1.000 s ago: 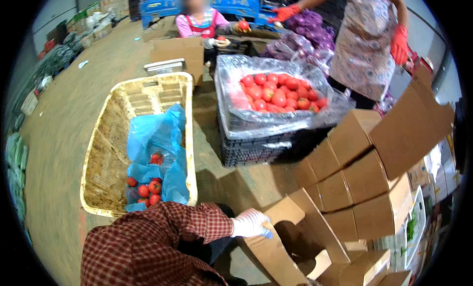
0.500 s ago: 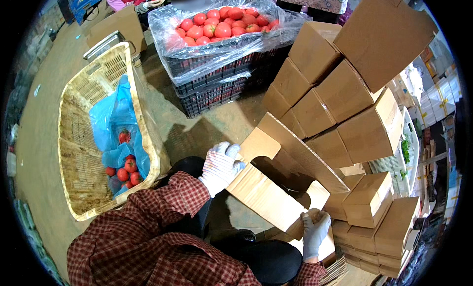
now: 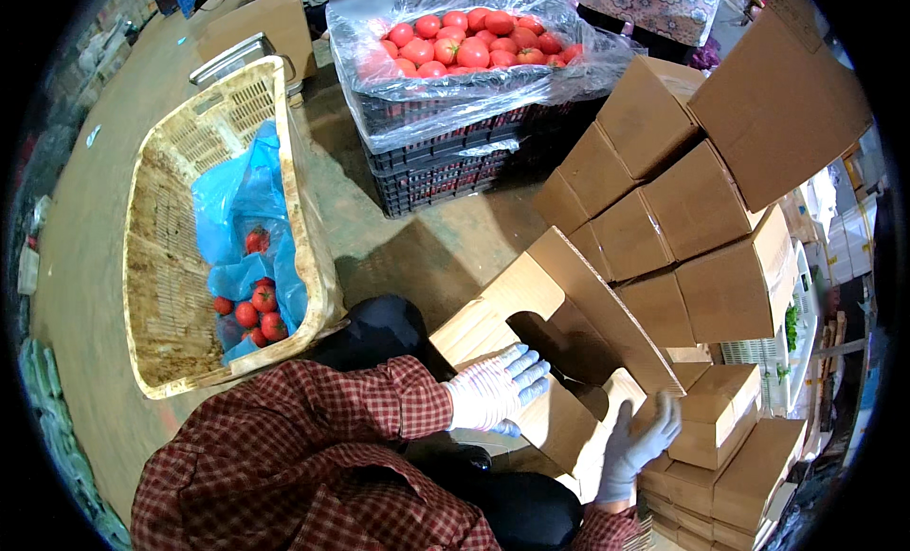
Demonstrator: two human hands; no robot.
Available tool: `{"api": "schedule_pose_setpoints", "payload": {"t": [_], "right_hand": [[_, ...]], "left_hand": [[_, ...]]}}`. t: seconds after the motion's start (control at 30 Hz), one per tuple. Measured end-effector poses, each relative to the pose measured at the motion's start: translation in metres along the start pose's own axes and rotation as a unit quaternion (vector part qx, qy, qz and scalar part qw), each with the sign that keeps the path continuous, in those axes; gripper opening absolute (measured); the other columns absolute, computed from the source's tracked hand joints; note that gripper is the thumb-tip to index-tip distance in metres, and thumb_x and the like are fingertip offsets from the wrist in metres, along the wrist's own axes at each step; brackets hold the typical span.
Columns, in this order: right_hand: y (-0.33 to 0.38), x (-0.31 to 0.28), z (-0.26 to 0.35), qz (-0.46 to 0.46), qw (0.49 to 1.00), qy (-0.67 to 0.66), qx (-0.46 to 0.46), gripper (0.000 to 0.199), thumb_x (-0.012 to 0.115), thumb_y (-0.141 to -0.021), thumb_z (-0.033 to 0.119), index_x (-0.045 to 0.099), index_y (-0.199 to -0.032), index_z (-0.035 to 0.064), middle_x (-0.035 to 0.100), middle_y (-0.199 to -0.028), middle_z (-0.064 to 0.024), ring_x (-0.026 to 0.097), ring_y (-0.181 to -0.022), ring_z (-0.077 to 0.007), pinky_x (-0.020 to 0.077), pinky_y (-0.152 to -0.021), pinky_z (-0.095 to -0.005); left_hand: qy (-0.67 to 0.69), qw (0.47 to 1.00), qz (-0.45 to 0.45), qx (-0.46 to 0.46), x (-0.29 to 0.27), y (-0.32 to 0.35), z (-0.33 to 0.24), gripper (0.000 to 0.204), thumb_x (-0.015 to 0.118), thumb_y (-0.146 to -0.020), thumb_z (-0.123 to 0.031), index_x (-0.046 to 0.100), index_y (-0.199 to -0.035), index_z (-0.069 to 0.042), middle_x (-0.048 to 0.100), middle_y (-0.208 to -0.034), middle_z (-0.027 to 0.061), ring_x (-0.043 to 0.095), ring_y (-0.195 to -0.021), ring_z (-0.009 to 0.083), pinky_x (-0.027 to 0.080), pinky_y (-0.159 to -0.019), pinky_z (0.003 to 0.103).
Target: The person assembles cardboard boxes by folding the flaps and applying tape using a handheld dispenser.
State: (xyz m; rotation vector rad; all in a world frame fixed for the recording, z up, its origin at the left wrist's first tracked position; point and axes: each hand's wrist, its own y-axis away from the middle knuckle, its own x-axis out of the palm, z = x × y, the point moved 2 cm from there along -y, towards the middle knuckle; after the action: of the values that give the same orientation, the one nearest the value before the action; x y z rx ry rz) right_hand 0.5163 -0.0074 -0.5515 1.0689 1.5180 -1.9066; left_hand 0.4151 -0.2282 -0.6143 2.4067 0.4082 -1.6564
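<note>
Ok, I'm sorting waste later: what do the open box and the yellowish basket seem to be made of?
Open box: likely cardboard, matt brown, going by its folds and thin edges. Basket: probably hard plastic, dull and stained, judging by its slotted walls.

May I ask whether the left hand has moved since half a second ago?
Yes: judged against the black crates, the left hand moved rightward and farther away.

Red tomatoes (image 3: 464, 48) lie heaped in a clear plastic liner (image 3: 417, 134) atop stacked black crates (image 3: 445, 183) in what appears to be a produce-packing warehouse. Brown cardboard boxes (image 3: 654, 233) are piled at right beyond an open carton (image 3: 607, 309), greens (image 3: 791, 328) show in a white crate (image 3: 744, 352) farther right, and a grimy plastic basket (image 3: 156, 276) stands left on hard floor (image 3: 81, 257).
</note>
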Motion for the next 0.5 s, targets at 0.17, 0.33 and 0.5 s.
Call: {"api": "schedule_pose_setpoints", "payload": {"t": [0.17,0.33,0.5], "right_hand": [[-0.065,0.021,-0.003,0.025,0.998,0.024,-0.06,0.057,0.066,-0.08,0.027,0.047,-0.127,0.0022,0.051,-0.126,-0.0189,0.047,-0.116,-0.0358,0.0382,-0.096,-0.046],[-0.05,0.032,-0.005,0.133,0.986,0.002,-0.103,0.065,0.066,-0.077,0.032,0.044,-0.131,0.0025,0.051,-0.127,-0.0192,0.048,-0.117,-0.036,0.0375,-0.097,-0.0459],[0.009,0.034,0.004,0.299,0.944,-0.068,-0.121,0.07,0.058,-0.082,0.046,0.04,-0.135,0.0022,0.046,-0.133,-0.0204,0.04,-0.125,-0.0374,0.0304,-0.104,-0.048]], "left_hand": [[0.007,0.997,-0.079,0.009,0.02,0.002,0.003,0.086,0.056,-0.075,-0.061,0.039,-0.135,-0.001,0.035,-0.143,0.0202,0.032,-0.134,0.0351,0.019,-0.113,0.047],[-0.014,0.998,-0.041,0.04,0.017,-0.001,0.003,0.083,0.053,-0.076,-0.061,0.042,-0.132,0.0,0.038,-0.14,0.0202,0.034,-0.133,0.0345,0.021,-0.113,0.046],[-0.026,0.992,-0.098,0.072,0.02,0.003,0.006,0.08,0.053,-0.076,-0.058,0.045,-0.13,0.001,0.041,-0.139,0.0191,0.035,-0.132,0.0322,0.022,-0.113,0.045]]}}
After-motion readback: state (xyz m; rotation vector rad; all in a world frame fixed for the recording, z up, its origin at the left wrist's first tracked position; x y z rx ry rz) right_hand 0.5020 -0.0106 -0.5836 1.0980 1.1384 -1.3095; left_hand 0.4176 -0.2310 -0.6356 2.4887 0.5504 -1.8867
